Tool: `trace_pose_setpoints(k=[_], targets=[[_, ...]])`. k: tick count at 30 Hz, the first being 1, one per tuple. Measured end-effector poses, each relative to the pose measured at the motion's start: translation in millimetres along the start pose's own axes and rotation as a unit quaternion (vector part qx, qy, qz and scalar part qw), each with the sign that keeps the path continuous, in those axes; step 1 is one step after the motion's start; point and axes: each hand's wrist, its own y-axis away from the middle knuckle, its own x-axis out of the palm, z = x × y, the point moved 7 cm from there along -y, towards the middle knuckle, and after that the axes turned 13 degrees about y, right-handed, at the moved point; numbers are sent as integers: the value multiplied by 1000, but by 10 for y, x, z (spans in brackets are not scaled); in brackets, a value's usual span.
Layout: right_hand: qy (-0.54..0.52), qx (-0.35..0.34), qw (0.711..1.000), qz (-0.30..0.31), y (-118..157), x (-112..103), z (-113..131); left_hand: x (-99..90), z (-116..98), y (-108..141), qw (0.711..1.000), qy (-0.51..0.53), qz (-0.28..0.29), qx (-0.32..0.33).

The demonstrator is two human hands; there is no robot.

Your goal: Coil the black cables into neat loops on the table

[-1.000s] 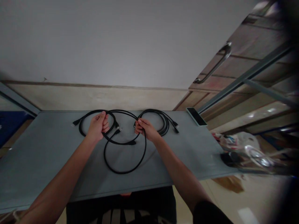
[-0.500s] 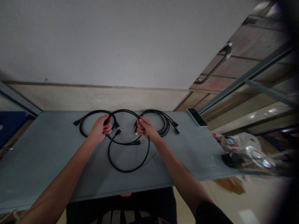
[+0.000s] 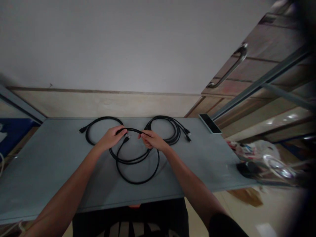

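Note:
Between my hands is a black cable (image 3: pixel 133 129) bent into loops, with one wider loop hanging toward me over the table. My left hand (image 3: pixel 113 135) closes on the left side of the loops, and my right hand (image 3: pixel 152 139) pinches the right side. A dark plug (image 3: pixel 126 139) shows just right of my left hand. Behind my left hand lies a second coiled black cable (image 3: pixel 87 135) with a plug at its left end. To the right of my right hand rests another coiled black cable (image 3: pixel 177 131), its two plugs pointing right.
The grey table (image 3: pixel 54 158) stands against a pale wall. A phone-like device (image 3: pixel 210 123) with a dark face lies at its back right. Near the right edge are a black object (image 3: pixel 247 169) and a clear plastic bag (image 3: pixel 268 149). A metal frame rises on the right.
Both hands have come closer together and slightly down, the left one moving right. The held cable's upper arc is lower and flatter, and its loops lie nearer the table.

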Motion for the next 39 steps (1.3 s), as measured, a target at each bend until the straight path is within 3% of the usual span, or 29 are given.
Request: trace_pose_setpoints(k=[2,5,9,11,13,18,22,26,28,34,39], targets=[[60,-4,998,-14,2,-22,22,48,46,-1,1000,2,26,-16],[213,-58,969,-109,-3,-131,138,39,132,-20,998,58,14,-30],[406,-154,858,-274,63,-258,343,-35,187,-56,979,200,-38,-33],[469,-156,807,-323,109,-283,388,-71,177,-63,967,244,-62,-26],[513,-113,782,-337,137,-295,390,-93,159,-63,963,258,-75,-21],[560,81,777,-276,220,-311,312,-83,146,-52,966,248,-63,-25],[542,167,791,-230,335,-314,272,-48,179,-47,972,226,-47,-39],[484,210,838,-143,382,-221,152,19,201,-46,982,181,-13,-46],[480,203,843,-131,371,-181,148,41,201,-41,985,166,-7,-47],[519,152,829,-145,276,-127,213,91,205,-29,983,171,15,-60],[537,208,801,-163,314,-149,116,139,240,-31,981,174,51,-64]])
